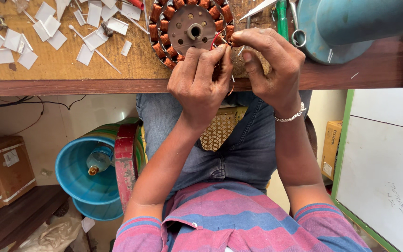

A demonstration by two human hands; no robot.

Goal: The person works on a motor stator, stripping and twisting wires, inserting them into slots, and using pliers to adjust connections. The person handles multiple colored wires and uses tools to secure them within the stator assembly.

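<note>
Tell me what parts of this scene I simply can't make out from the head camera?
- Lower rim of the copper-wound stator: covered by the left hand and right hand.
- What the fingertips pinch: a thin wire, too fine to follow.
- Stator's top: cut off by the picture's upper edge.
- Blue-grey housing: cropped at the top right.
- Bottle in the blue tub: partly behind the stool.

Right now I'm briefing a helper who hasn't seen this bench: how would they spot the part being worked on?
Start at the wooden workbench along the top of the view and follow its front edge to the middle. There lies a round motor stator, where the left hand and right hand meet. Unlike the flat white paper slips scattered left, it is a ring of copper-orange coils around a metal hub.
</note>
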